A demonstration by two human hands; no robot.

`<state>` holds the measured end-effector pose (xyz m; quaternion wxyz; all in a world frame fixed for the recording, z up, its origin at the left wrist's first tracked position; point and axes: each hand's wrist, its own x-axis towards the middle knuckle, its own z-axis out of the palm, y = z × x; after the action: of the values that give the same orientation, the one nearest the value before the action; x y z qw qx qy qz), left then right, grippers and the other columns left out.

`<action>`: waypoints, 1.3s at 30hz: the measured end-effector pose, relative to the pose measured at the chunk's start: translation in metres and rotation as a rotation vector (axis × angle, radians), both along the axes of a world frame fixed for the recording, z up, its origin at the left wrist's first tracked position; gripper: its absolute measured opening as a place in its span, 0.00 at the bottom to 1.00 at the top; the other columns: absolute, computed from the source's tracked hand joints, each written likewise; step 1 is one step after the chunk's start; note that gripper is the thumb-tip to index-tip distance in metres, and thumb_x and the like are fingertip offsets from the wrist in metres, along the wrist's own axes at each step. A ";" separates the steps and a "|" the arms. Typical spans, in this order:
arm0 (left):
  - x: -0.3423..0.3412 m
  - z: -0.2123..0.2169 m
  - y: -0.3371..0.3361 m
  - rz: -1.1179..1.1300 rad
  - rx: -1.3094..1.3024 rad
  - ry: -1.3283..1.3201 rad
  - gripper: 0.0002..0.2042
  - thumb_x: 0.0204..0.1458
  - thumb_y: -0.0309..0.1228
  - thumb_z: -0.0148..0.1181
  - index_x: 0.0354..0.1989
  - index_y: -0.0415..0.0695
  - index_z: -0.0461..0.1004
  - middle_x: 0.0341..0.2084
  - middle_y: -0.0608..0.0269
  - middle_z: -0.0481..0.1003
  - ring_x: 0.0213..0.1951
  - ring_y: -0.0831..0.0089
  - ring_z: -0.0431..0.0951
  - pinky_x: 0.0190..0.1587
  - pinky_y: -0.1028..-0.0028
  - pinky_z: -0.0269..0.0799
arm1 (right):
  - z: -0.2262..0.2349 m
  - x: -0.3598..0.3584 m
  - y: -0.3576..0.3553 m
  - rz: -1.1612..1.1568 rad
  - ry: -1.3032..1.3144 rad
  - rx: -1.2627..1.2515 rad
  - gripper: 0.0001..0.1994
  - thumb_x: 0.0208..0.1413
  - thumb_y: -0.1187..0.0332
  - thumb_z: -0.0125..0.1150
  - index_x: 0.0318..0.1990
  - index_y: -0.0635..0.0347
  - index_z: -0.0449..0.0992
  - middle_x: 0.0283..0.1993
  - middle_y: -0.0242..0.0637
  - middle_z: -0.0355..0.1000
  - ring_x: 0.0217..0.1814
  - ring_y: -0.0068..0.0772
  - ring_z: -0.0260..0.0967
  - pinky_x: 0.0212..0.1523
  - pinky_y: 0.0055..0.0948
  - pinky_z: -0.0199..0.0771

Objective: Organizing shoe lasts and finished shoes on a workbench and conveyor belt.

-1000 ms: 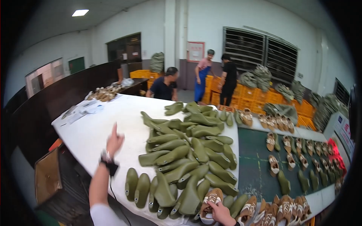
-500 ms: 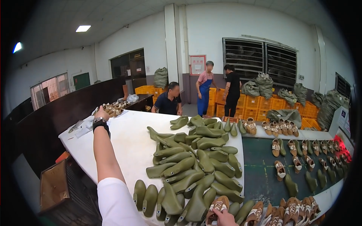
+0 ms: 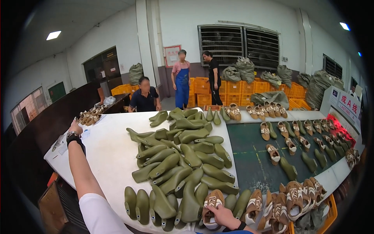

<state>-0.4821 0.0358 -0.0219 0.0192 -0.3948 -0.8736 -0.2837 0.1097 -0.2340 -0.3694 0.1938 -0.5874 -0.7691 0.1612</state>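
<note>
My left hand (image 3: 75, 127) is stretched far out at the left, at the near edge of a heap of brown-and-white sneakers (image 3: 90, 117). Its fingers look extended, with nothing visible in them. Close to me, my right hand (image 3: 223, 215) grips a brown sneaker with white stripes (image 3: 214, 199), thumb at its opening. That sneaker stands at the table's front edge, toe pointing away. Beside it, a big pile of green shoe lasts (image 3: 183, 152) covers the middle of the white table (image 3: 101, 152). More brown sneakers (image 3: 255, 204) line up right of my right hand.
A green conveyor belt (image 3: 249, 167) at the right carries spaced sneakers and lasts. Across the table sits a person in a dark shirt (image 3: 144, 97); two others stand behind. Orange crates (image 3: 235, 89) and sacks line the back wall. A brown bin (image 3: 54, 202) stands lower left.
The view has swung right, so the scene shifts left. My right hand stays on the sneaker and shows more fully. My left arm remains stretched toward the heap.
</note>
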 end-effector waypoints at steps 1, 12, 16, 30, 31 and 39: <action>0.012 -0.004 0.004 -0.020 -0.014 0.002 0.39 0.44 0.18 0.52 0.66 0.50 0.42 0.37 0.51 0.75 0.20 0.70 0.76 0.19 0.71 0.70 | -0.002 0.002 0.000 -0.020 0.002 -0.014 0.25 0.47 0.71 0.49 0.55 0.35 0.65 0.37 0.48 0.64 0.30 0.55 0.68 0.30 0.43 0.71; 0.128 -0.142 0.028 -0.758 -0.222 0.134 0.33 0.43 0.37 0.60 0.61 0.47 0.56 0.22 0.58 0.77 0.22 0.69 0.77 0.31 0.68 0.74 | -0.008 0.008 0.005 -0.009 0.006 0.009 0.27 0.45 0.71 0.53 0.56 0.36 0.64 0.36 0.49 0.63 0.27 0.52 0.69 0.28 0.42 0.72; 0.270 -0.226 -0.065 -1.577 -0.482 0.248 0.32 0.46 0.40 0.57 0.61 0.52 0.55 0.36 0.52 0.76 0.31 0.58 0.76 0.35 0.67 0.71 | -0.011 0.003 0.005 0.016 0.001 0.021 0.27 0.46 0.71 0.52 0.56 0.34 0.63 0.36 0.49 0.63 0.27 0.53 0.69 0.28 0.42 0.72; 0.402 -0.330 -0.218 -1.764 -0.095 0.036 0.20 0.47 0.35 0.56 0.51 0.50 0.68 0.21 0.49 0.73 0.21 0.53 0.73 0.26 0.60 0.69 | -0.014 0.006 0.009 -0.012 0.037 0.001 0.26 0.46 0.70 0.51 0.56 0.35 0.64 0.35 0.48 0.63 0.27 0.53 0.69 0.27 0.43 0.72; 0.402 -0.331 -0.220 -1.745 -0.015 -0.010 0.20 0.46 0.34 0.57 0.51 0.50 0.68 0.21 0.49 0.73 0.22 0.53 0.73 0.26 0.60 0.70 | -0.014 0.004 0.009 -0.011 0.041 0.002 0.26 0.47 0.70 0.51 0.56 0.35 0.64 0.35 0.48 0.63 0.27 0.54 0.69 0.27 0.43 0.72; 0.397 -0.335 -0.228 -1.672 -0.019 0.037 0.21 0.46 0.31 0.57 0.52 0.50 0.68 0.26 0.49 0.74 0.28 0.53 0.74 0.32 0.61 0.70 | -0.017 0.002 0.011 -0.003 0.020 -0.005 0.26 0.48 0.70 0.50 0.57 0.35 0.63 0.35 0.48 0.63 0.27 0.54 0.69 0.28 0.44 0.72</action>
<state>-0.0850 -0.1922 -0.3573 -0.1869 -0.9176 -0.2946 -0.1905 0.1120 -0.2234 -0.3868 0.2001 -0.5875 -0.7658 0.1685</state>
